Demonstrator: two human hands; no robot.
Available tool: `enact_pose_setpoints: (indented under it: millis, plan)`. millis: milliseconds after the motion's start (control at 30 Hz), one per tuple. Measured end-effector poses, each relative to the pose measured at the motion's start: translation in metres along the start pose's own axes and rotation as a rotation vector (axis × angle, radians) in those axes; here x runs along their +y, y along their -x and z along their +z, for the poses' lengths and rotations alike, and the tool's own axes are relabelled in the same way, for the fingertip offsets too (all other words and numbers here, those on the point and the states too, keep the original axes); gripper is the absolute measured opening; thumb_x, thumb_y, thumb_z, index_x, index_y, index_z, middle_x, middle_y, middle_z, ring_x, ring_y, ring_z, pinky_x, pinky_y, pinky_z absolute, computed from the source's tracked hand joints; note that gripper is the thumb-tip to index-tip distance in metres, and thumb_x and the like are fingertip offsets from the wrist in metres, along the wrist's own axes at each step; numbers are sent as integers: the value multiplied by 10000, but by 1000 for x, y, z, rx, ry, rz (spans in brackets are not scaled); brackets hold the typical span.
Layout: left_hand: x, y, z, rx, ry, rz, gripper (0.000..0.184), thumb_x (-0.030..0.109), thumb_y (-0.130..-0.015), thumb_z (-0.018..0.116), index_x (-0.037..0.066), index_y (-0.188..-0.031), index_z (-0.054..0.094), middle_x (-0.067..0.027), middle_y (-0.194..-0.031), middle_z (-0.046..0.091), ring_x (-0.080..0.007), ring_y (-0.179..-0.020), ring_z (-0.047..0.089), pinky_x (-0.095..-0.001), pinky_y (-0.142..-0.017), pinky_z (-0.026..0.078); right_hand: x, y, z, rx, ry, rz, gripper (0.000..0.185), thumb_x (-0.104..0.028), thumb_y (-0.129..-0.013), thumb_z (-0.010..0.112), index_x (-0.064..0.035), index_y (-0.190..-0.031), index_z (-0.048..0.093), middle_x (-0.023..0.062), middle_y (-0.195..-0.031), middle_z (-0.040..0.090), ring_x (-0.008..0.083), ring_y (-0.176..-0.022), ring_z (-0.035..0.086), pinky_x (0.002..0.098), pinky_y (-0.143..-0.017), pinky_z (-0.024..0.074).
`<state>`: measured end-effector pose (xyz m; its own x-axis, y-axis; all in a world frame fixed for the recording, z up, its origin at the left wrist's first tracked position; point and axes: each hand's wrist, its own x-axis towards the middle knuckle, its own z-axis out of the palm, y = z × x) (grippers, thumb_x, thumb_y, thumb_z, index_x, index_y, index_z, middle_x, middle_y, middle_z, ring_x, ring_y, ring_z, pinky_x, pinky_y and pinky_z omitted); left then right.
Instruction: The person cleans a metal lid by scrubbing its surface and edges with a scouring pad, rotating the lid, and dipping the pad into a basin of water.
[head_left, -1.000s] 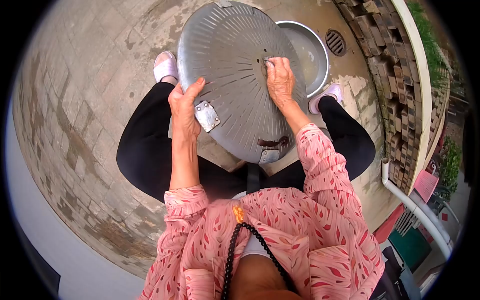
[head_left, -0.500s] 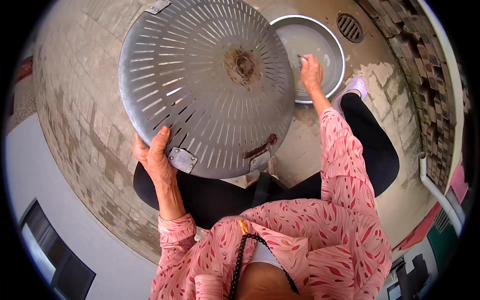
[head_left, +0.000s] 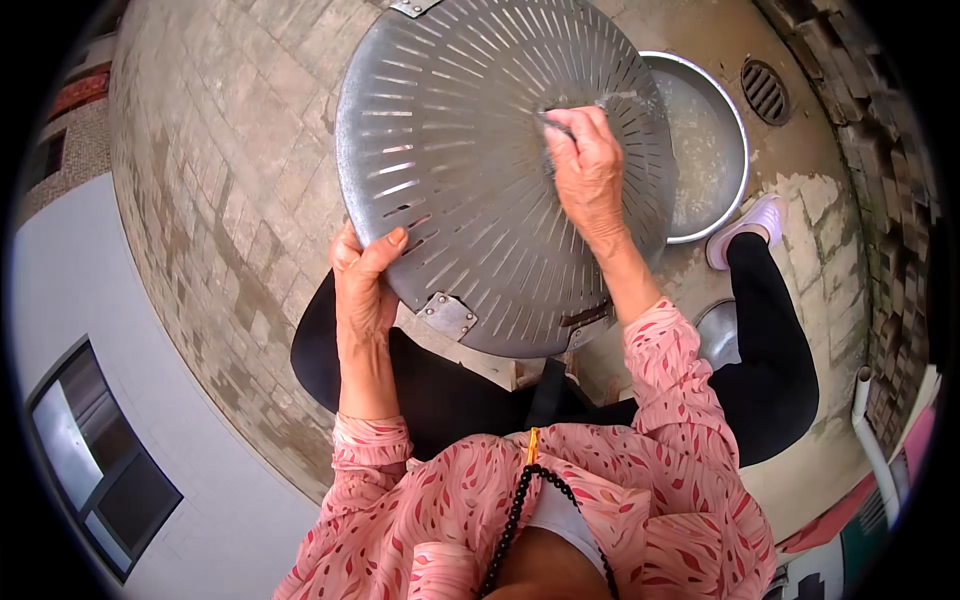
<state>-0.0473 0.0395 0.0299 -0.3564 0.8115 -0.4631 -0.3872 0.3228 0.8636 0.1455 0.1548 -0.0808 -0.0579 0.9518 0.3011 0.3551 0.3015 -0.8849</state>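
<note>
A large round grey metal steamer tray (head_left: 470, 180) with radiating slots leans tilted in front of me. My left hand (head_left: 366, 275) grips its lower left rim, thumb on the face and fingers behind. Pressed against the tray's middle is my right hand (head_left: 588, 165), its fingers closed round a small dark scouring pad (head_left: 556, 126), mostly hidden by them. The brown patch at the centre is largely covered by that hand. Riveted metal brackets (head_left: 446, 315) sit along the rim. Partly behind the tray's right side, a metal basin (head_left: 741, 160) holds cloudy water.
A round floor drain (head_left: 765, 92) lies beyond the basin, near a stacked brick pile (head_left: 850, 150). A shiny metal bowl (head_left: 717, 335) shows by my right leg. Wet paving (head_left: 230, 200) extends leftward to a pale wall (head_left: 200, 400).
My right hand has come out of the basin water and moved left onto the tray's centre. The camera view has shifted, and the metal bowl by my leg now shows.
</note>
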Motion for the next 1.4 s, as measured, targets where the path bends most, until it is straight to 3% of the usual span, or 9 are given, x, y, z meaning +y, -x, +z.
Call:
enact_pose_setpoints:
  millis: [100, 300, 367, 500, 667, 800, 1033, 1233, 1400]
  plan:
    - [-6, -2, 11, 27, -160, 67, 393, -22, -729, 660, -34, -1113, 574, -101, -969, 651, -172, -825, 630, -298, -758, 520, -96, 18, 34, -240, -264, -225, 72, -49, -811, 618, -53, -883, 610, 87, -854, 545, 266, -710, 627, 377, -612, 508]
    - [-28, 6, 11, 60, -47, 171, 417, -41, -696, 642, -43, -1108, 576, -101, -950, 646, -173, -794, 623, -289, -724, 521, 33, -17, 6, -5, 346, -4, 113, -58, -816, 599, -59, -924, 633, 119, -901, 575, 335, -764, 611, 421, -647, 490]
    - [-26, 7, 22, 56, -11, 183, 382, -78, -702, 608, -26, -1081, 598, -64, -912, 640, -122, -793, 589, -249, -726, 476, 13, -17, 10, -26, 391, -12, 122, -55, -803, 612, -62, -923, 632, 120, -903, 572, 331, -760, 614, 419, -652, 492]
    - [-19, 7, 25, 118, -51, 143, 331, -71, -697, 618, -16, -1024, 610, -33, -874, 633, -98, -754, 574, -245, -703, 474, -90, 5, 40, -298, -123, -299, 139, -52, -786, 640, -64, -923, 627, 85, -906, 574, 310, -743, 618, 410, -664, 495]
    - [-24, 11, 26, 78, -61, 197, 309, -53, -675, 610, -9, -982, 606, -11, -833, 620, -66, -708, 543, -202, -651, 446, -50, -77, 65, -161, 119, -369, 126, -22, -766, 638, -64, -884, 631, 71, -854, 575, 260, -742, 642, 359, -610, 511]
    - [-27, 9, 20, 63, -86, 186, 366, -94, -687, 594, -22, -1045, 595, -40, -901, 631, -92, -746, 582, -224, -683, 482, -109, -31, 59, -356, -124, -536, 148, 5, -767, 605, -69, -892, 636, 70, -872, 597, 258, -719, 640, 349, -613, 521]
    - [-26, 11, 28, 76, -1, 264, 275, -29, -684, 562, -21, -956, 596, -15, -794, 614, -80, -674, 539, -214, -625, 446, -63, -115, 90, -349, 151, -486, 111, -32, -804, 624, -23, -914, 614, 111, -884, 601, 314, -787, 615, 368, -699, 488]
    - [-33, 9, 18, 77, -10, 222, 294, -30, -659, 564, -31, -949, 613, -17, -801, 624, -79, -679, 549, -214, -624, 458, -105, -68, 71, -629, 19, -658, 91, -39, -788, 615, -58, -877, 608, 91, -900, 601, 313, -756, 624, 393, -623, 504]
    - [-29, 11, 23, 75, 1, 302, 246, -24, -661, 586, -20, -905, 612, -14, -769, 618, -69, -679, 545, -227, -603, 452, -90, -111, 98, -487, 202, -600, 55, -40, -821, 588, -38, -875, 601, 120, -851, 578, 331, -767, 602, 390, -652, 485]
